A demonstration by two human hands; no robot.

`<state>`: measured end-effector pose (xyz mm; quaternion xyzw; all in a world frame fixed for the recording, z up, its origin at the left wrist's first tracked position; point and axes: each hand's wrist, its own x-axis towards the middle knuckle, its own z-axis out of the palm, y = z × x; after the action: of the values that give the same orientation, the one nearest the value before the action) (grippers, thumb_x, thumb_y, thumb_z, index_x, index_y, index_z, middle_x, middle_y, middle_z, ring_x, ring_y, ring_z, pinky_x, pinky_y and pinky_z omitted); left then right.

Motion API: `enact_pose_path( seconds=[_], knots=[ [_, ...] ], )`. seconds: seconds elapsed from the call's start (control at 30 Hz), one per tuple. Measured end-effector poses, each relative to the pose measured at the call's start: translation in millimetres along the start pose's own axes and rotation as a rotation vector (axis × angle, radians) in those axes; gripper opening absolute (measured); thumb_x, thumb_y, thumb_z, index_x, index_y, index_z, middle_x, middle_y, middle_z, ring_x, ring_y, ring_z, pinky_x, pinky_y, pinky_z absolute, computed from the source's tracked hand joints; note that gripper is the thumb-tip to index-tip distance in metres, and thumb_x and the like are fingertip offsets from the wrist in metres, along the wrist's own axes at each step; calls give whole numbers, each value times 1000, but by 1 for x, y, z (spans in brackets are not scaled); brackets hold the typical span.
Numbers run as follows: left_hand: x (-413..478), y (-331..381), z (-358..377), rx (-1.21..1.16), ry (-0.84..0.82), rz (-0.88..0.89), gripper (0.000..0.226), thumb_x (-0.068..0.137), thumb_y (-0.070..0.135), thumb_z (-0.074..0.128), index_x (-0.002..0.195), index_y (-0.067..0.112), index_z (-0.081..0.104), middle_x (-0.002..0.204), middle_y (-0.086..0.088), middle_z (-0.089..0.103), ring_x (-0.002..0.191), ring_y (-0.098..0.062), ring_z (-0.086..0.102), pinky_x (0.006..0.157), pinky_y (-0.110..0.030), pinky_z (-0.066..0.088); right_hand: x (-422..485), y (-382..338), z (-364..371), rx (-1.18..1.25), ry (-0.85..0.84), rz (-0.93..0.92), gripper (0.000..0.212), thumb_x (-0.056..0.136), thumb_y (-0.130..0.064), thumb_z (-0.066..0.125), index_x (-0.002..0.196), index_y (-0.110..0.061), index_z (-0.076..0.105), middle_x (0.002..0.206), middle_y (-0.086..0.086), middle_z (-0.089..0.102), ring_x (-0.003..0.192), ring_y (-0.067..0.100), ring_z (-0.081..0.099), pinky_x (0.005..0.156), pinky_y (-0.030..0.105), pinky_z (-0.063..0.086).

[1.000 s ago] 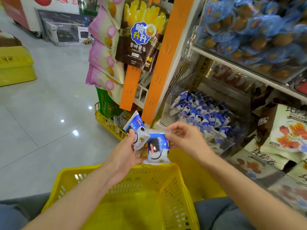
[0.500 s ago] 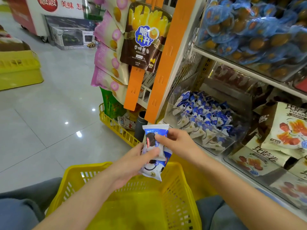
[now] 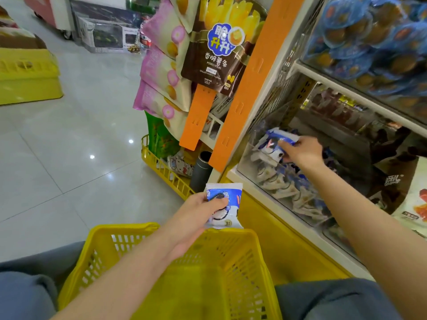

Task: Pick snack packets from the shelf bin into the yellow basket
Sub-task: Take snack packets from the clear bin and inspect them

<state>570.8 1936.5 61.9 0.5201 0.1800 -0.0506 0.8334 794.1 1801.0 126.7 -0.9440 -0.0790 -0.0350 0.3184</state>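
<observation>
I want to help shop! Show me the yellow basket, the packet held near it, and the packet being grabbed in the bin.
yellow basket [image 3: 129, 226], head view, on its far rim.
lower packet [image 3: 227, 199], head view, on its printed front.
upper packet [image 3: 280, 136], head view, on its blue top edge.

A blue-and-white snack packet [image 3: 225, 204] printed with a dark sandwich cookie stands upright in the left hand [image 3: 198, 215], just above the far rim of the yellow basket [image 3: 261, 250]. The right hand [image 3: 302, 152] pinches a second packet [image 3: 277, 138] over the heap of packets [image 3: 277, 181] in the clear shelf bin [image 3: 298, 211].
</observation>
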Motion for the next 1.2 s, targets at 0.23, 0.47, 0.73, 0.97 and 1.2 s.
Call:
enact_pose_path(
  seconds=[0.23, 0.47, 0.73, 0.97, 1.2],
  knots=[
    [12, -3, 1, 53, 85, 17, 27, 89, 20, 60, 114, 11, 55, 107, -8, 69, 100, -20, 66, 97, -39, 48, 24, -7, 19, -228, -221, -55, 39, 83, -35, 67, 65, -10, 45, 63, 8, 60, 57, 16, 61, 56, 24, 48],
    [21, -7, 0, 82, 139, 42, 25, 88, 25, 61, 110, 17, 55, 103, -2, 71, 93, -15, 68, 84, -31, 53, 29, -17, 18, -443, -375, -157, 41, 81, -37, 70, 58, -14, 44, 61, 8, 62, 63, 18, 67, 59, 27, 48],
    [20, -6, 2, 131, 127, 50, 24, 89, 24, 59, 112, 18, 54, 104, -3, 71, 95, -16, 68, 87, -30, 51, 31, -6, 43, -125, -305, 6, 40, 84, -34, 66, 57, -11, 48, 63, 4, 68, 55, 10, 65, 77, 32, 54],
    [16, -7, -1, 88, 182, 113, 10, 92, 18, 54, 102, 17, 57, 106, -8, 68, 94, -20, 66, 86, -32, 51, -36, -14, 21, 79, 83, -409, 23, 95, -30, 47, 109, -14, 54, 85, -14, 57, 69, -1, 54, 59, 14, 43],
    [3, -36, -22, 243, 243, 348, 18, 88, 2, 57, 97, 18, 53, 93, 0, 66, 73, 1, 65, 62, -11, 49, -163, 2, 80, 523, -536, -182, 7, 89, -26, 59, 95, -27, 55, 95, -1, 67, 82, 6, 62, 74, 28, 51]
  ],
)
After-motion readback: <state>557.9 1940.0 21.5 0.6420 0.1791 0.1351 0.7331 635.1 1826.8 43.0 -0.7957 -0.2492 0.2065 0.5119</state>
